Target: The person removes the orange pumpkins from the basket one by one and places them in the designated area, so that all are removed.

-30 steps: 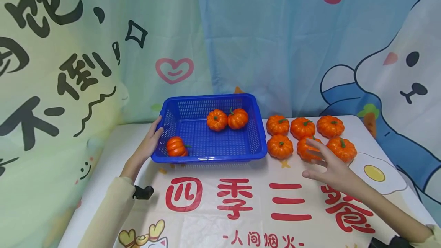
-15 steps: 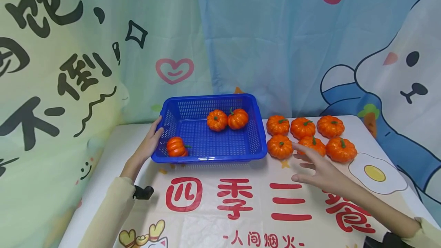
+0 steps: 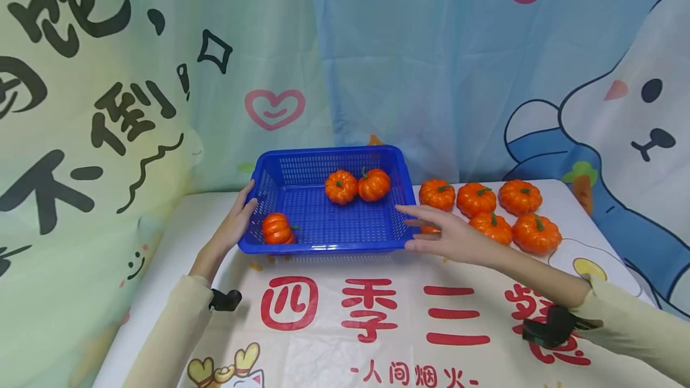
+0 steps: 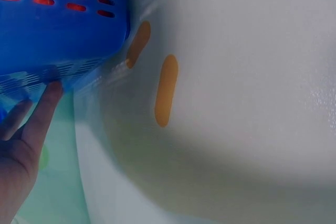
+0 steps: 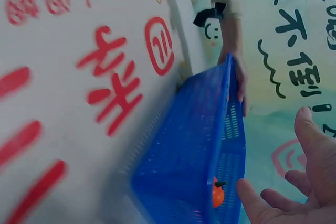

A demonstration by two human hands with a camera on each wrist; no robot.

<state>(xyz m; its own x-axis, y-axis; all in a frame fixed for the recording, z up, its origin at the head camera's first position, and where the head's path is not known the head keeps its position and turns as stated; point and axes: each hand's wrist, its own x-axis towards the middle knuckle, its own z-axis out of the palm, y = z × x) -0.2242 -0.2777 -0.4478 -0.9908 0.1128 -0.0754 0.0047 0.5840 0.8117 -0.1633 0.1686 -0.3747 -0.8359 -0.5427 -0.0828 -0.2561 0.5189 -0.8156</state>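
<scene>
A blue plastic basket (image 3: 326, 249) with slotted sides stands at the back of the table. Inside, two small orange pumpkins (image 3: 341, 187) sit side by side toward the back right, and another pumpkin (image 3: 278, 229) lies at the front left. My left hand (image 3: 237, 220) rests against the basket's left side; the left wrist view has its extended fingers (image 4: 44, 111) at the wall. My right hand (image 3: 447, 235) is at the right rim, fingers spread and holding nothing, its fingertips overlapping the basket in the head view. It mostly hides one pumpkin behind it.
Right of the basket, several more pumpkins (image 3: 520, 197) stand in two rows on the table. The tablecloth (image 3: 323, 340) carries large red characters. A printed curtain (image 3: 388, 76) hangs directly behind the table.
My right hand has moved left from over the front row of pumpkins to the basket's right rim. My left hand, the basket and the pumpkins stay in place.
</scene>
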